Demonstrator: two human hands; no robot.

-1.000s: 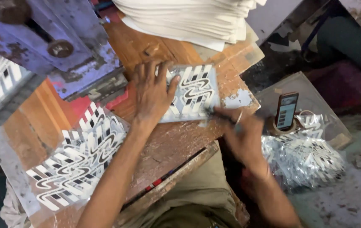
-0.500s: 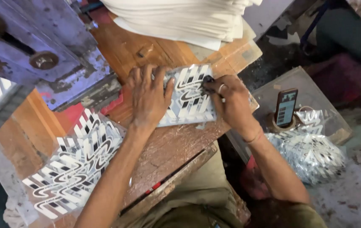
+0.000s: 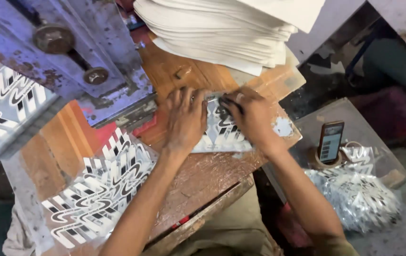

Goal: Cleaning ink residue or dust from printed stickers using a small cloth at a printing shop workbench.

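Both hands, left (image 3: 186, 118) and right (image 3: 250, 116), press flat, fingers spread, on the thin, floppy sheet (image 3: 222, 135) near the counter's (image 3: 203, 175) right edge; best lifted by a corner.

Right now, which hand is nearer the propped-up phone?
Right. The right hand presses the printed sheet on the side toward the phone; the left hand lies on the sheet's far side, farther off.

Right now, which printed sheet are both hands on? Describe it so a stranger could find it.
Start at the tall stack of white sheets on the wooden bench. Just below it lies one black-and-white patterned sheet, pinned under the left hand and right hand. The fanned pile lies untouched lower left.
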